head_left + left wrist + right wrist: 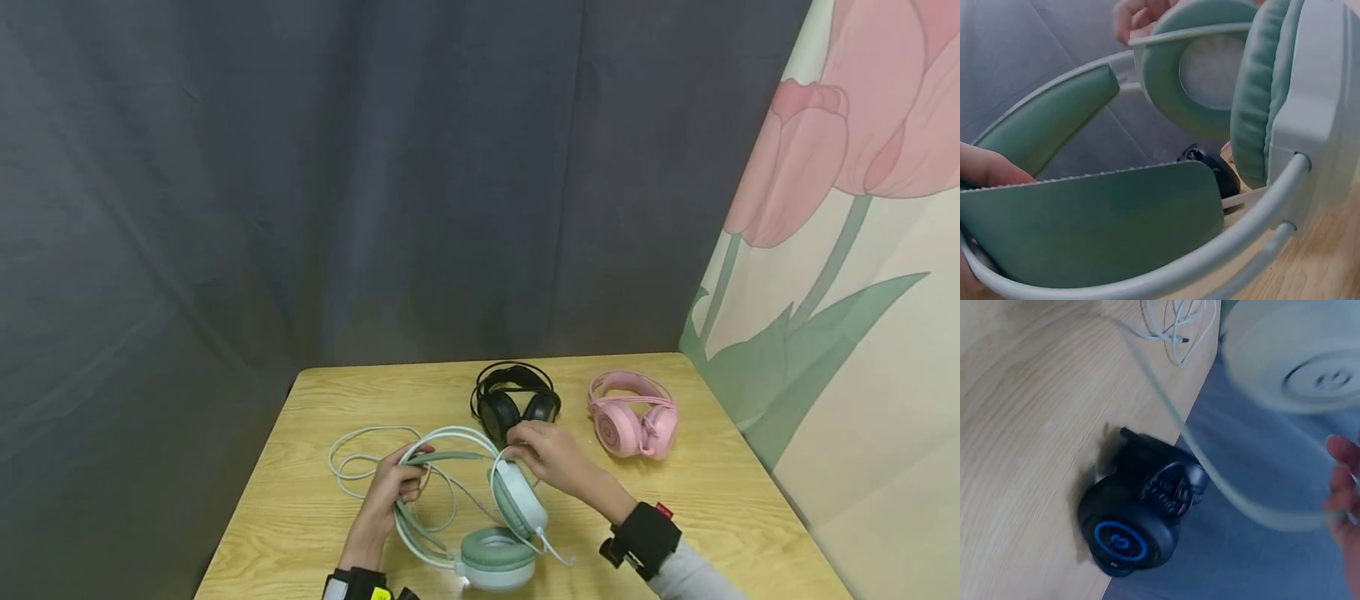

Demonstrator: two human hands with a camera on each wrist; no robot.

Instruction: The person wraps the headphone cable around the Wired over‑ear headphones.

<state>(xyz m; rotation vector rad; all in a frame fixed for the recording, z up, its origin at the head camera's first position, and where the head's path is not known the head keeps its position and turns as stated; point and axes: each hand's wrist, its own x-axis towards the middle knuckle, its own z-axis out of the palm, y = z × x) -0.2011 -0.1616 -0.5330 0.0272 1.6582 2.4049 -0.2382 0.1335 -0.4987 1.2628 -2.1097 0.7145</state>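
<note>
Mint-green and white headphones (497,575) are held up over the table's near part, with their ear cups to the right. My left hand (388,492) grips the headband, and its fingers curl round the green padding (1091,225). Above the upper ear cup, my right hand (551,454) pinches the headphones' white cable (1210,469) between thumb and fingers. From those fingertips the cable curves down past the cups. More of this cable lies in loose loops on the table behind the left hand.
Black headphones (498,412) stand farther back, just beyond the right hand. Pink headphones (618,425) sit at the back right of the wooden table (660,542). A dark curtain (450,208) hangs behind, and a tulip-printed wall panel (847,375) borders the right side.
</note>
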